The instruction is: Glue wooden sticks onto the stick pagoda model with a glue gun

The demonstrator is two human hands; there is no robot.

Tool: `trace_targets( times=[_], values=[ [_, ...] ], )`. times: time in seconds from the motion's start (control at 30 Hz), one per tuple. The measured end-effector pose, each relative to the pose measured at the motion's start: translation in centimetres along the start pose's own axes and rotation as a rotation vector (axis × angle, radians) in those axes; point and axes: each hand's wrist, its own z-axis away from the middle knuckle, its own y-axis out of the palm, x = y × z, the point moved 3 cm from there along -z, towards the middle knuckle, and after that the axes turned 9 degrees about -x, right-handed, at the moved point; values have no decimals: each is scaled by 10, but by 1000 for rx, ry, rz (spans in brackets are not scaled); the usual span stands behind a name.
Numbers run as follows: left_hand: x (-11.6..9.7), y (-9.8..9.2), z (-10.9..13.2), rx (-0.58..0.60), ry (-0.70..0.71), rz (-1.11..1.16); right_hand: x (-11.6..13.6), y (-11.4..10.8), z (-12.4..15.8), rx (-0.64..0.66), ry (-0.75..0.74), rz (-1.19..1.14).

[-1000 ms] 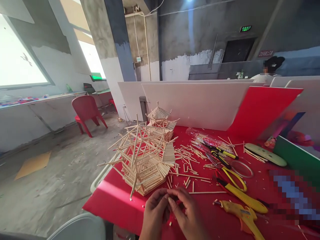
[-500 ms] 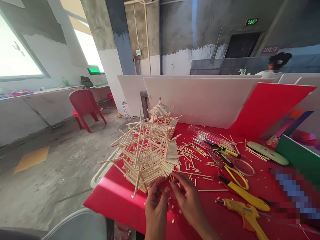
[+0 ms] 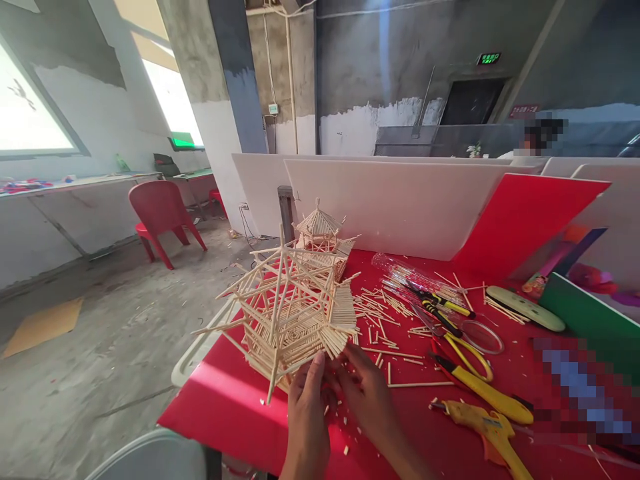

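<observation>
A pavilion-like frame of thin wooden sticks (image 3: pixel 287 307) stands on the red tabletop (image 3: pixel 225 393). My left hand (image 3: pixel 307 400) is at its near edge, thumb pointing up and fingers curled. Close beside it on the right, my right hand (image 3: pixel 367 390) has its fingers bent toward the frame's lower right edge, where short sticks fan outward. Both hands' fingertips are partly hidden, and anything between them is too small to make out. Behind the frame stands a smaller stick pavilion with a pointed roof (image 3: pixel 319 223).
Right of the frame lie loose sticks (image 3: pixel 375 307), black-and-yellow pliers (image 3: pixel 440 313), a yellow-handled cutter (image 3: pixel 493 393), a yellow glue gun (image 3: pixel 480 420) and a green oval case (image 3: pixel 525 308). White boards (image 3: pixel 390 207) stand behind. A person (image 3: pixel 540 137) is beyond them.
My left thumb has risen upright against the frame's edge, and my right hand has moved slightly closer in beneath the fanned sticks. The view has shifted a little.
</observation>
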Motion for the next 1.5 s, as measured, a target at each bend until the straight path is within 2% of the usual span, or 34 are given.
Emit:
trace_targets(
  times=[0.2,0.6,1.5],
  values=[
    [-7,3,-3,-43,17,-2,-4,8,-1,67,35,-114],
    [-10,4,-9,-104,54,-55,-16,14,0,90,24,-95],
    [-11,9,-7,-54,73,24,-13,12,0,71,7,-83]
  ],
)
